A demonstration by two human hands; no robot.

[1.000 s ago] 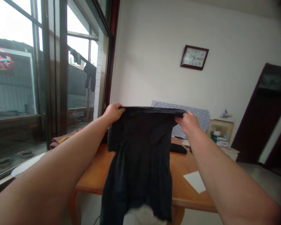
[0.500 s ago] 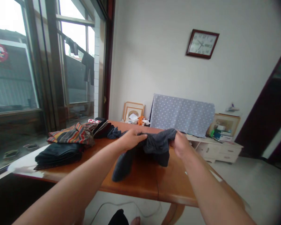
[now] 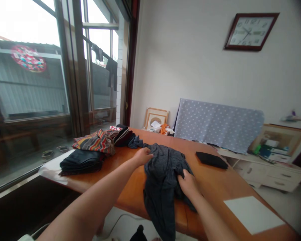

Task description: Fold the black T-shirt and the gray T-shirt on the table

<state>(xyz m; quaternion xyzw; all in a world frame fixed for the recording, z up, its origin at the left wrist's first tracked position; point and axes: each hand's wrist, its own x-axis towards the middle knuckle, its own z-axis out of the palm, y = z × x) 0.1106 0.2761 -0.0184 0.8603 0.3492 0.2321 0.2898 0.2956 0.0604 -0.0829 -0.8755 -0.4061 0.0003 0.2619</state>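
Observation:
Dark grey trousers point(image 3: 163, 167) lie crumpled on the wooden table, one leg hanging over the front edge. At their upper left border is my left hand point(image 3: 141, 156), its fingers loosely bent and apart, beside the cloth or just touching it. My right hand point(image 3: 188, 183) pinches the fabric on the right side, thumb on top; its other fingers are partly hidden. Left of the trousers, a small bundle of blue-grey cloth point(image 3: 135, 142) rests near a pile of dark folded clothes point(image 3: 124, 136).
A striped garment point(image 3: 94, 142) and dark folded clothes point(image 3: 81, 161) lie on the left of the table point(image 3: 125, 187). To the right are a black folded cloth point(image 3: 211, 160) and a white sheet point(image 3: 253, 213). Behind stands a low white cabinet point(image 3: 263, 170).
The trousers, held up between both hands before, now lie spread on the table. My left hand has loosened; my right hand has come down and nearer. The view has turned left.

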